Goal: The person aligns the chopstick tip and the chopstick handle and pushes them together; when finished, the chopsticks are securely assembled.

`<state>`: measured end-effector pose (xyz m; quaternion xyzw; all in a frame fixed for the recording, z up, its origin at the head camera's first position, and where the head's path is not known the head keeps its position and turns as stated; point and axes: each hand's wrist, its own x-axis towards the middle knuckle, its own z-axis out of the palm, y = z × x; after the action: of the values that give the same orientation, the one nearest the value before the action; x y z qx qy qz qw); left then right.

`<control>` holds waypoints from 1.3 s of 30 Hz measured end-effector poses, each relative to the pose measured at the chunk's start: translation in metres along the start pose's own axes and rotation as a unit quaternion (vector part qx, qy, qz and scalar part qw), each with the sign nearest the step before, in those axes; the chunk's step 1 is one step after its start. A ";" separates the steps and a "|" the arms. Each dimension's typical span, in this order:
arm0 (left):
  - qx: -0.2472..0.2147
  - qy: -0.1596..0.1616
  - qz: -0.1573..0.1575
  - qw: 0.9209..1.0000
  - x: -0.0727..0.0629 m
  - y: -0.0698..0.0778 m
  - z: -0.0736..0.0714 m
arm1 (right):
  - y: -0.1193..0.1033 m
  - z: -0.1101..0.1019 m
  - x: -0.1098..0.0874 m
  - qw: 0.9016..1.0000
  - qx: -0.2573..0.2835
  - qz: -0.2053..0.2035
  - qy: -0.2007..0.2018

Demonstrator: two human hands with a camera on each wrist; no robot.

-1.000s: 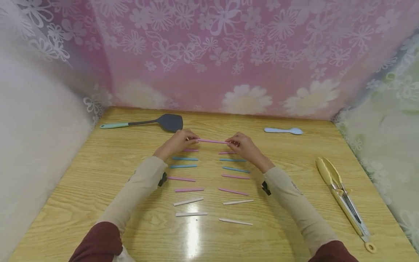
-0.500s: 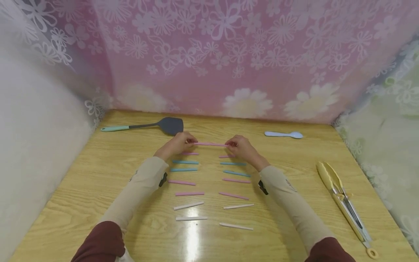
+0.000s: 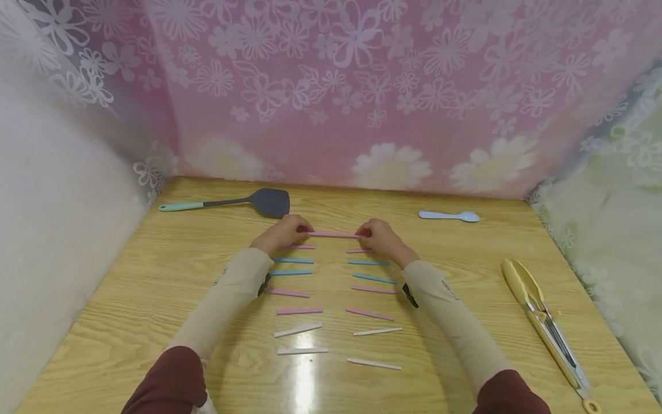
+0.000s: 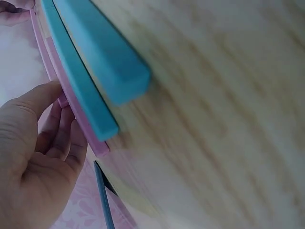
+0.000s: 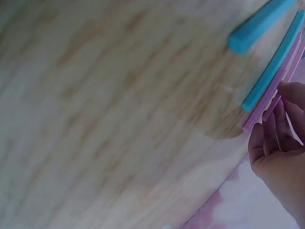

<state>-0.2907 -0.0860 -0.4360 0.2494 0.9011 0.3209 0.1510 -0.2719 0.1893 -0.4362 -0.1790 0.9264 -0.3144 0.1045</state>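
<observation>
Floral cloth point(image 3: 310, 103): pink with white flowers, hangs behind the table; paler cloth at both sides.
Table point(image 3: 455, 247): light wood-grain top, bright glare spot near the front middle.
Sleeves: left sleeve point(image 3: 222, 307) and right sleeve point(image 3: 455, 316) both beige along the forearm, dark red higher up; they run outside the two stick columns.
Tongs point(image 3: 548, 322): yellow tips, metal arms, ring at near end; lying slanted on the right part of the table.
Left column point(image 3: 288, 293): seven sticks, far to near pink, blue, blue, pink, pink, white, white; farthest partly covered.
Right column point(image 3: 373, 290): seven more, same color order, gap between columns.
Spatula point(image 3: 269, 203): dark head, mint handle, far left, head just beyond the left hand point(image 3: 284, 232).
Left hand: thumb and fingers pinched on the left end of the held pink stick point(image 3: 333, 234).
Right hand point(image 3: 380, 237): thumb and fingers pinched on its right end.
Spoon point(image 3: 449, 216): light blue, far right, beyond the right hand.
Held pink stick: crosswise between both hands, past the columns' far end; resting or raised, can't tell.
</observation>
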 end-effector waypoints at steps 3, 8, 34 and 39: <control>0.005 -0.002 -0.001 1.000 0.002 -0.002 0.002 | 0.000 0.000 -0.001 1.000 0.010 0.005 -0.007; 0.003 -0.009 -0.012 1.000 0.001 -0.003 0.002 | -0.001 0.000 -0.001 1.000 0.021 0.013 -0.012; -0.004 0.005 0.013 1.000 -0.013 -0.004 -0.003 | 0.001 -0.009 -0.014 0.999 -0.001 -0.012 0.038; -0.005 0.018 0.023 1.000 -0.023 -0.009 -0.007 | 0.002 -0.012 -0.023 0.999 0.004 -0.008 0.051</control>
<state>-0.2777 -0.1079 -0.4341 0.2638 0.8958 0.3336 0.1288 -0.2545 0.2064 -0.4266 -0.1699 0.9279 -0.3272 0.0556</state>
